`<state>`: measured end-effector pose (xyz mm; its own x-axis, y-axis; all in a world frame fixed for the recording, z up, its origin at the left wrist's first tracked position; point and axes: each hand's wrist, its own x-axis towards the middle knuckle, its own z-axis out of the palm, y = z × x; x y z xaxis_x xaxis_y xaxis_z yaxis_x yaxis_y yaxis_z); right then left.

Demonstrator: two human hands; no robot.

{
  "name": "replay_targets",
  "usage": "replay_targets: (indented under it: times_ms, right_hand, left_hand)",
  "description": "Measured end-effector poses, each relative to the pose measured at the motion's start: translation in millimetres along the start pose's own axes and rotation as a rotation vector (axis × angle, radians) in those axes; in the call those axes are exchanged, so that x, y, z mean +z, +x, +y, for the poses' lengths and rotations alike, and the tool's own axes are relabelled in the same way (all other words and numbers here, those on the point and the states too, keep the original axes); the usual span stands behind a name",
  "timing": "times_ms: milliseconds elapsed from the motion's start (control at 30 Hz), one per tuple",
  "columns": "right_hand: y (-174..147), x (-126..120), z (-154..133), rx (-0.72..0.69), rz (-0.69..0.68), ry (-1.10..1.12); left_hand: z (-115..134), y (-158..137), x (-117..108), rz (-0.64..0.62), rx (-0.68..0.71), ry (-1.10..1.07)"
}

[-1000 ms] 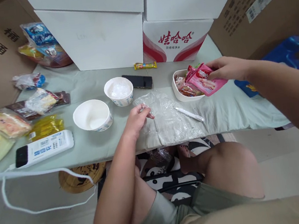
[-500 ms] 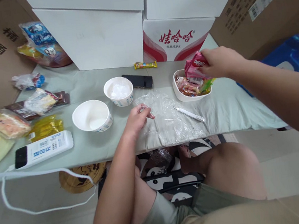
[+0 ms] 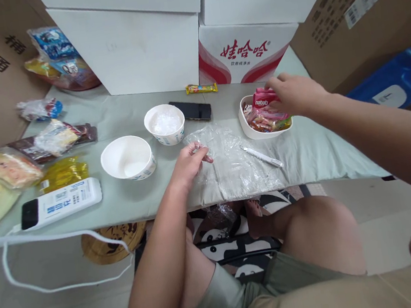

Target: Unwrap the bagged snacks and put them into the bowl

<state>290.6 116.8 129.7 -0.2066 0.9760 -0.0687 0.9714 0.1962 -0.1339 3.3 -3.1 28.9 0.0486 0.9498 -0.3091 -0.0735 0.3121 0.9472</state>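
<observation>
White boxes (image 3: 127, 48) line the back of the cloth-covered counter (image 3: 326, 153). Hands are well apart. Pink packet (image 3: 262, 98) sits in the white bowl (image 3: 263, 132), directly at the fingers of the right hand (image 3: 290, 92); grip cannot be confirmed. Left hand (image 3: 190, 162), fingers curled, lies at the clear film (image 3: 231, 176), left of the bowl; its grip cannot be determined.

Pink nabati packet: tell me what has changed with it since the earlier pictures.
The right hand has moved the pink nabati packet left, into the white tub; whether it has let go is unclear. The left hand and cutter stayed put.
</observation>
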Motion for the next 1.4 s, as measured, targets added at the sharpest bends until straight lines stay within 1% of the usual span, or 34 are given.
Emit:
replay_targets:
  times_ms: [133, 200, 267, 333, 400, 433, 533, 600, 733, 833, 933, 1033, 1100, 1167, 1200, 1233, 1267, 1333, 1400]
  right_hand:
    - [-13.9, 7.7, 4.8, -0.159, -0.038, -0.078]
    - [-19.5, 7.9, 8.8, -0.197, -0.061, -0.084]
    - [-22.7, 5.7, 12.3, -0.191, -0.055, -0.079]
    - [-23.5, 3.5, 13.6, -0.177, -0.002, -0.102]
    - [-22.7, 4.1, 12.0, -0.164, 0.058, -0.163]
    - [-21.9, 5.9, 10.6, -0.152, 0.064, -0.201]
    - [-19.8, 15.2, 8.0, -0.089, 0.006, -0.291]
    - [-19.8, 21.4, 11.0, -0.085, 0.003, -0.304]
    - [-23.5, 29.9, 27.8, -0.163, 0.12, -0.294]
    - [-25.7, 39.1, 38.9, -0.155, 0.216, -0.305]
    - [-25.7, 51.4, 42.5, -0.128, 0.25, -0.251]
    - [-29.4, 57.1, 43.6, -0.151, 0.271, -0.205]
    - [-38.0, 56.3, 47.6, -0.14, 0.352, -0.192]
    - [-52.3, 57.4, 55.4, -0.107, 0.481, -0.149]
    - [-60.7, 60.5, 60.3, -0.102, 0.531, -0.12]
    - [-69.3, 65.8, 65.4, -0.119, 0.552, -0.094]
    - [-77.2, 73.2, 70.2, -0.156, 0.532, -0.081]
    - [-88.2, 92.1, 77.2, -0.236, 0.437, -0.082]
    - [-90.4, 111.1, 79.2, -0.241, 0.39, -0.088]
  left_hand:
    - [0.0, -0.6, 0.6, 0.013, -0.005, 0.007]
    - [-0.1, -0.4, 0.9, 0.017, -0.011, 0.01]
    - [-0.2, -0.3, 1.2, 0.018, -0.007, 0.01]
    - [-0.1, -0.5, 1.7, 0.017, -0.005, 0.012]
    - [0.3, -1.0, 2.1, 0.019, -0.008, 0.022]
    - [0.6, -1.3, 2.3, 0.021, -0.013, 0.026]
    - [1.7, -1.7, 2.5, 0.025, -0.028, 0.023]
    - [2.1, -1.5, 2.1, 0.022, -0.037, 0.009]
    - [1.6, -1.0, 0.6, 0.015, -0.043, -0.015]
    - [1.1, -1.1, 0.6, 0.008, -0.05, -0.031]
    - [1.5, -1.8, 1.6, -0.005, -0.053, -0.036]
    - [2.9, -2.7, 2.4, -0.012, -0.052, -0.038]
    - [4.0, -3.0, 2.3, -0.002, -0.059, -0.042]
    - [4.7, -3.1, 2.0, 0.014, -0.067, -0.047]
    - [4.7, -2.9, 1.9, 0.02, -0.068, -0.049]
    - [4.5, -2.6, 1.9, 0.023, -0.067, -0.051]
    - [4.1, -2.1, 2.1, 0.02, -0.065, -0.051]
    - [2.9, -0.8, 3.6, 0.011, -0.061, -0.049]
    - [1.6, 0.7, 6.2, 0.012, -0.067, -0.038]
